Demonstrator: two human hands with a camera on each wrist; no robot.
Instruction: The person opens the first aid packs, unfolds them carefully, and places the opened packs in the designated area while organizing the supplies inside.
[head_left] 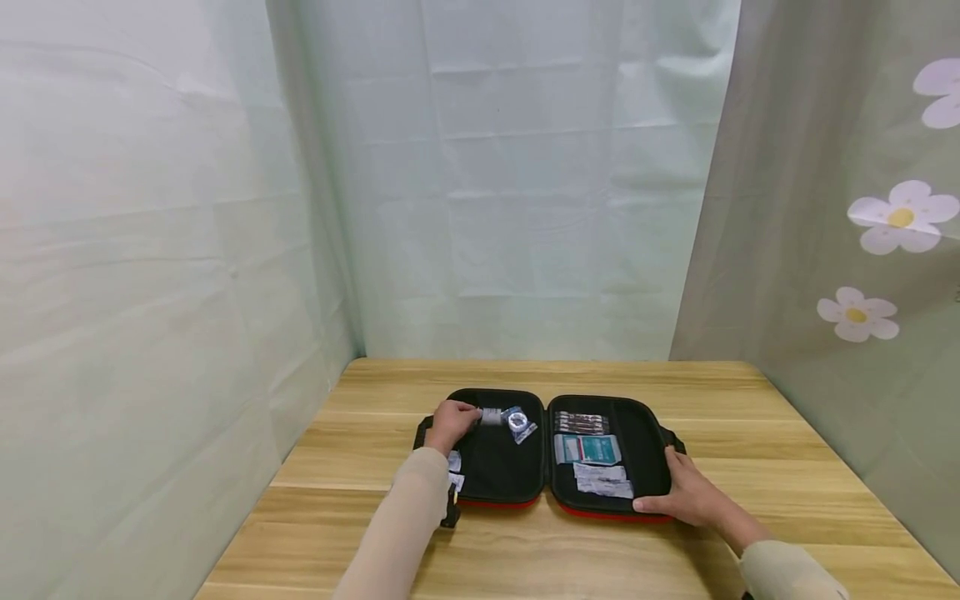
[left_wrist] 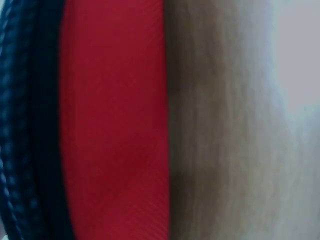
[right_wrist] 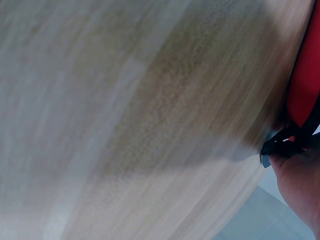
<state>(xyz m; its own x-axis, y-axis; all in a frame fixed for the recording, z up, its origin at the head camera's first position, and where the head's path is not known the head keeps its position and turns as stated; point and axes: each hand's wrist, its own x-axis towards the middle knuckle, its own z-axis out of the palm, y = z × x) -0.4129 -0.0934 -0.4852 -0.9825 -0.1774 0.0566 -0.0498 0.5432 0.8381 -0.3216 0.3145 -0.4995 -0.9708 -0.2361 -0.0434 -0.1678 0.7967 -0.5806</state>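
A black-lined first aid case (head_left: pixel 498 467) with a red outer shell lies unfolded on the table, its two halves side by side. In the left half, my left hand (head_left: pixel 450 423) reaches over the outer edge and its fingertips pinch the left end of a small grey-white roll (head_left: pixel 492 416). A blue-and-white wrapped roll (head_left: pixel 517 421) lies just right of it. My right hand (head_left: pixel 692 493) grips the near right corner of the case, thumb on the front rim and fingers along the side. In the left wrist view only the red side (left_wrist: pixel 115 120) and the zipper edge show.
The right half holds several thin wrapped strips (head_left: pixel 582 423), a teal-and-white packet (head_left: pixel 588 449) and white sachets (head_left: pixel 603 480). More white packets (head_left: pixel 456 482) show beside the left forearm. Pale curtains (head_left: pixel 525 208) hang behind and beside the wooden table (head_left: pixel 570 558).
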